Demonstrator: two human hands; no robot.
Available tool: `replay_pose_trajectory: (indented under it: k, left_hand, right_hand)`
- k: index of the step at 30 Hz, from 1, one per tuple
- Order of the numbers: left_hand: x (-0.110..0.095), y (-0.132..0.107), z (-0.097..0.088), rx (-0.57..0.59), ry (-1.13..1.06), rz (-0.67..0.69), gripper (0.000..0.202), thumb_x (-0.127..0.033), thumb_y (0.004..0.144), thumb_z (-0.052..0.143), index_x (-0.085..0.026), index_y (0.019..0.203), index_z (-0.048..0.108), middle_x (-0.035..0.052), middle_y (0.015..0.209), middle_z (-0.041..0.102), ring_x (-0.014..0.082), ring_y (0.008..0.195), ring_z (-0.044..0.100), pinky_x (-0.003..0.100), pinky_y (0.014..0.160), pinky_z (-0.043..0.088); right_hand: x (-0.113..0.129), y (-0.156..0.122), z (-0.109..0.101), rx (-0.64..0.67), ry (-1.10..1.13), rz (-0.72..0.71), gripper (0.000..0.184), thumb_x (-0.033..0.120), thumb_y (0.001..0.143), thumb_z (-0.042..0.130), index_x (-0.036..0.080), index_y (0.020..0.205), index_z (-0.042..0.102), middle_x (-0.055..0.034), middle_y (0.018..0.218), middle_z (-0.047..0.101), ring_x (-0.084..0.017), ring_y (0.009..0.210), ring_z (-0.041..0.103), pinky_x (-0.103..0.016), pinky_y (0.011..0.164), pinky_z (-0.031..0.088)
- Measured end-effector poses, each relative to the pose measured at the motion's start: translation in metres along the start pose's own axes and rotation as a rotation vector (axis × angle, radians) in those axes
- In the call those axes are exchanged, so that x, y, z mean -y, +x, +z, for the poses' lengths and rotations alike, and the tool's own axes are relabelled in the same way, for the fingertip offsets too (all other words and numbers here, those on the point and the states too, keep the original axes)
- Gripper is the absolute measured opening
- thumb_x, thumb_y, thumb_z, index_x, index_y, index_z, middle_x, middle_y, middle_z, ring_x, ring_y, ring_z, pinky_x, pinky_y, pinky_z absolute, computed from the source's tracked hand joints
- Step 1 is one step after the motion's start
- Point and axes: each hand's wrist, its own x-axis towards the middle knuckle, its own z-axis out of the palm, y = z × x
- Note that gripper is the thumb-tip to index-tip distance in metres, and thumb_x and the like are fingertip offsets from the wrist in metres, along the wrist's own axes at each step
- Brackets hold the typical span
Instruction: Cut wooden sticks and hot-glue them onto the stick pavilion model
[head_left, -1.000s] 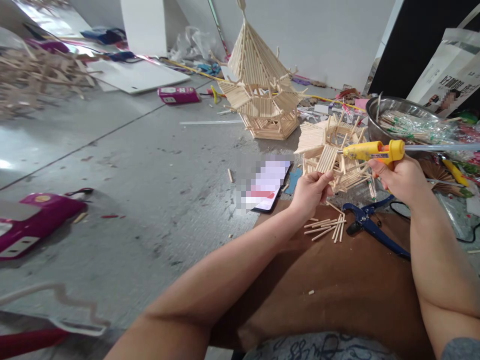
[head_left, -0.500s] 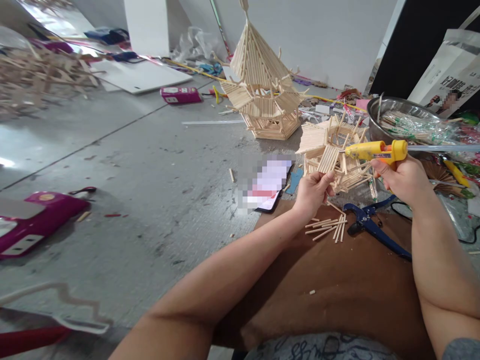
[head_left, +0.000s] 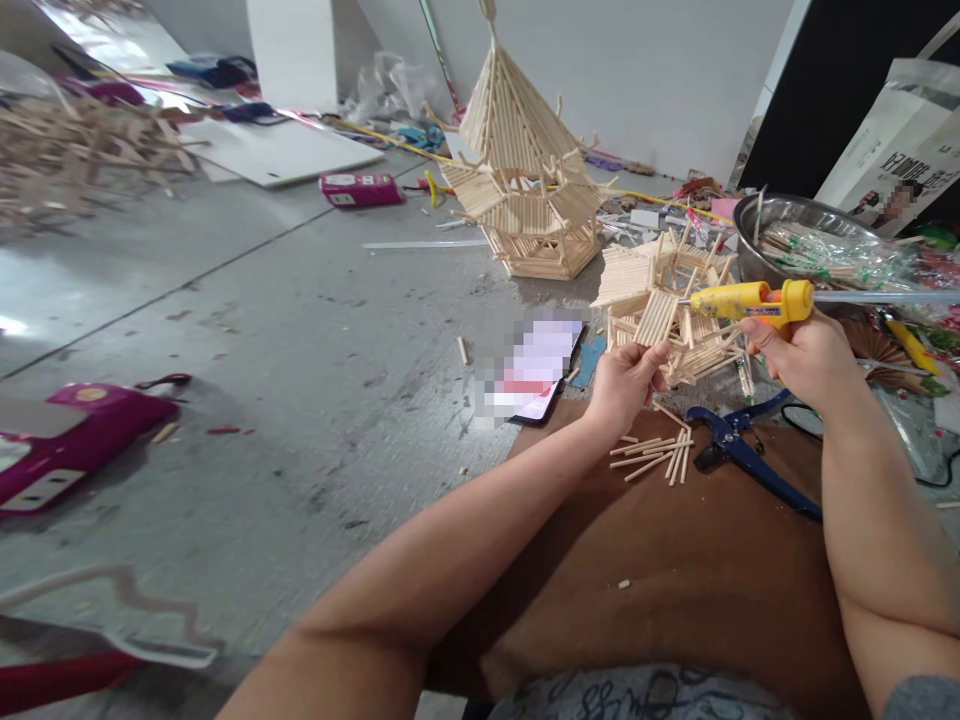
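A pale, many-sided model of thin wooden sticks (head_left: 696,348) stands just beyond the left grip (head_left: 626,385) and to the left of the right grip (head_left: 810,355). The left grip is narrow, thumb and fingers pinching the near end of a flat slatted panel of the same sticks (head_left: 657,320), which leans up against the model's near side. The right grip is wrapped round a yellow plastic glue gun (head_left: 739,300), a long translucent glue stick (head_left: 885,297) jutting from its back; the nozzle points left at the panel's right edge, though contact cannot be made out. Nearer than both grips, loose short sticks (head_left: 660,458) and a blue metal hand cutter (head_left: 739,450) lie on a brown sheet (head_left: 675,570). A black-edged smartphone (head_left: 551,355) lies left of the left grip, and a taller, pointed-roofed stick pavilion (head_left: 536,215) stands well beyond it.
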Motion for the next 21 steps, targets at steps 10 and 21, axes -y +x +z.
replay_pose_trajectory:
  k: [10,21]
  left_hand:
    - [-0.0045,-0.0006,-0.0002,0.045,-0.139,-0.092,0.036,-0.048,0.064,0.063,-0.014,0.059,0.050,-0.0044,0.038,0.051,0.0027,0.026,0.035,0.017,0.030,0.020]
    - [-0.0058,0.0013,-0.0021,0.110,-0.271,-0.131,0.034,-0.038,0.057,0.071,-0.014,0.055,0.048,-0.0038,0.040,0.053,0.0025,0.027,0.037,0.017,0.030,0.022]
  right_hand:
    - [0.0023,-0.0006,0.0008,-0.009,0.016,-0.035,0.036,0.053,0.077,0.045,0.021,0.071,0.060,-0.0045,0.053,0.056,-0.021,0.063,0.058,-0.032,0.058,0.042]
    - [0.0015,-0.0004,-0.0003,-0.001,0.015,-0.004,0.035,0.053,0.076,0.045,0.021,0.068,0.059,-0.0050,0.055,0.056,-0.022,0.065,0.058,-0.032,0.058,0.042]
